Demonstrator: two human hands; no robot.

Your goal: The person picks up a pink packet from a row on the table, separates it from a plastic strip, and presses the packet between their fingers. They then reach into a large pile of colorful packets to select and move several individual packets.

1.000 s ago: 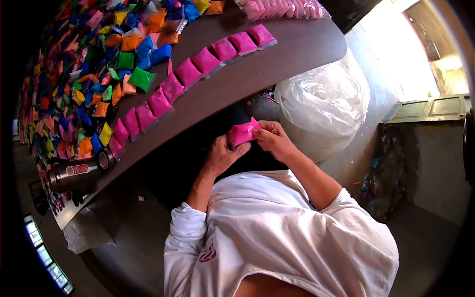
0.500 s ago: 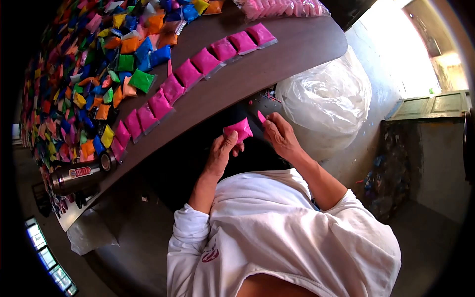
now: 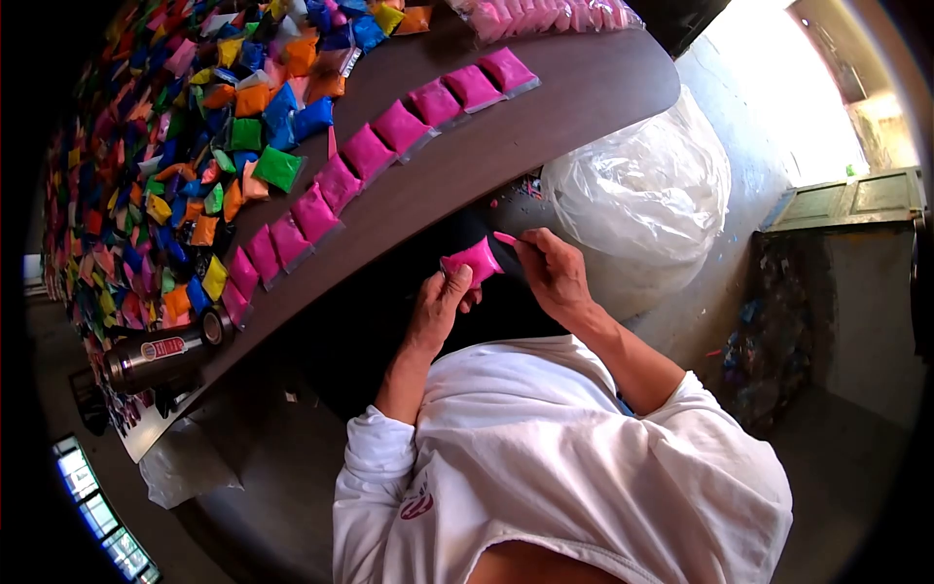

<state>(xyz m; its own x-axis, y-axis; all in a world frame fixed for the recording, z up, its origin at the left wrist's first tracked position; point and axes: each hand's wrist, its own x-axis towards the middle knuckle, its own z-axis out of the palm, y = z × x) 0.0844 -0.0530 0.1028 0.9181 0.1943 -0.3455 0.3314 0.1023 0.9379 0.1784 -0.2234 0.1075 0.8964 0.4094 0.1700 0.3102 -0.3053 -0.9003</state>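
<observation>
My left hand (image 3: 440,310) is closed round the lower left of a plump pink packet (image 3: 475,261), thumb on top and fingers curled beneath. In my right hand (image 3: 553,274), a small flat pink piece (image 3: 505,237) is pinched between thumb and forefinger; its tip points left, close to the packet's upper corner. Both hands are over my lap, in front of the table edge. On the table, a slanting row of similar pink packets (image 3: 368,154) with clear plastic edges runs along the near side.
A large heap of small coloured packets (image 3: 195,146) covers the table's (image 3: 574,92) left side. A metal flask (image 3: 161,357) lies at its lower left edge. More pink packets (image 3: 545,14) lie in clear plastic at the back. A big translucent plastic bag (image 3: 642,185) stands right of the table.
My right hand has turned the pink piece from pointing up to pointing left, bringing it nearer the packet's upper corner. My left hand keeps its hold, barely moved.
</observation>
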